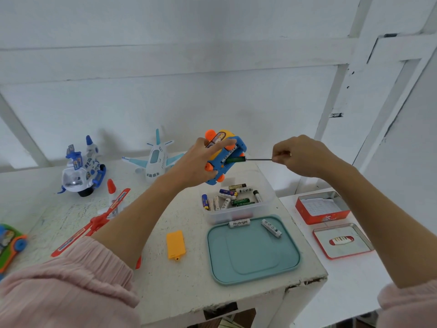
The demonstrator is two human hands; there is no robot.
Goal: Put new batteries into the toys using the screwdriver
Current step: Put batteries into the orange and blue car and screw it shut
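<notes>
My left hand (pixel 199 162) grips a blue and yellow toy car (pixel 225 159) with orange wheels, lifted above the table with its underside turned to the right. Its battery bay is uncovered and a green battery (pixel 233 159) lies in it. My right hand (pixel 301 156) pinches a thin screwdriver (pixel 259 159), whose tip points left into the bay beside the green battery. An orange battery cover (pixel 175 244) lies on the table. A clear box (pixel 238 204) holds several batteries. Two batteries (pixel 240 223) (pixel 271 228) rest on the teal tray (pixel 253 263).
A white toy airplane (pixel 155 159) and a blue-white toy vehicle (pixel 81 170) stand at the back of the table. A red toy plane (pixel 94 223) lies at left, and a green-orange toy (pixel 10 245) at the left edge. An open red tin (pixel 322 209) and its lid (pixel 343 241) sit on the right surface.
</notes>
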